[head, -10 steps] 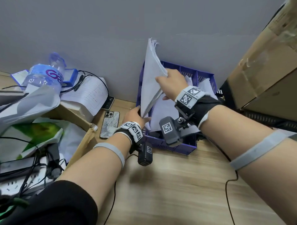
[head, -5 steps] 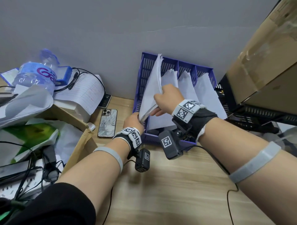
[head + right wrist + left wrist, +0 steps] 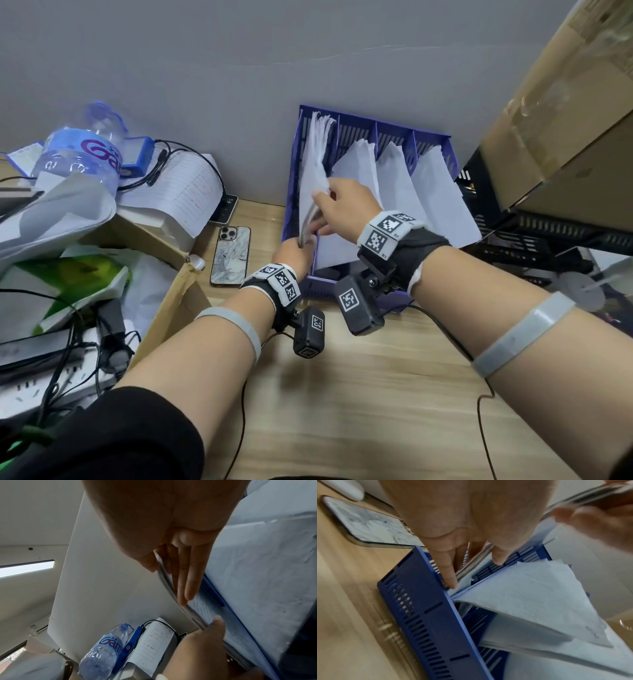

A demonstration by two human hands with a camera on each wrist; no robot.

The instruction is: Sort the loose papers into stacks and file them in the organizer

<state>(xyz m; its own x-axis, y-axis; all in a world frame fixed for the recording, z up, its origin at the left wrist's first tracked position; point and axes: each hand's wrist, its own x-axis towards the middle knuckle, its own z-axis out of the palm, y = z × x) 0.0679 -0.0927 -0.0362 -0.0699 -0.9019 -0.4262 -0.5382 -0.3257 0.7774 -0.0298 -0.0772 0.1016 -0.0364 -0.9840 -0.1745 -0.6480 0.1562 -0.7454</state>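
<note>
A blue four-slot organizer (image 3: 371, 120) stands against the grey wall. A white paper stack (image 3: 313, 161) stands upright in its leftmost slot, its top sheets fanned. My left hand (image 3: 303, 245) grips the stack's lower near corner. My right hand (image 3: 322, 205) pinches its near edge higher up, thumb on one side and fingers on the other. The other three slots each hold leaning papers (image 3: 399, 178). In the left wrist view my left fingers (image 3: 448, 572) reach into the organizer (image 3: 419, 608) beside the stack (image 3: 471, 564). The right wrist view shows the pinched stack (image 3: 193, 614).
A phone (image 3: 231, 255) lies face down left of the organizer. Farther left are a water bottle (image 3: 82, 154), a lined sheet (image 3: 178, 192), an open cardboard box (image 3: 164, 246) and a power strip with cables (image 3: 44, 387). Large cardboard boxes (image 3: 565, 120) and black trays (image 3: 548, 233) crowd the right.
The paper stack has come down from above the organizer into the leftmost slot. Both hands have lowered with it and still hold it.
</note>
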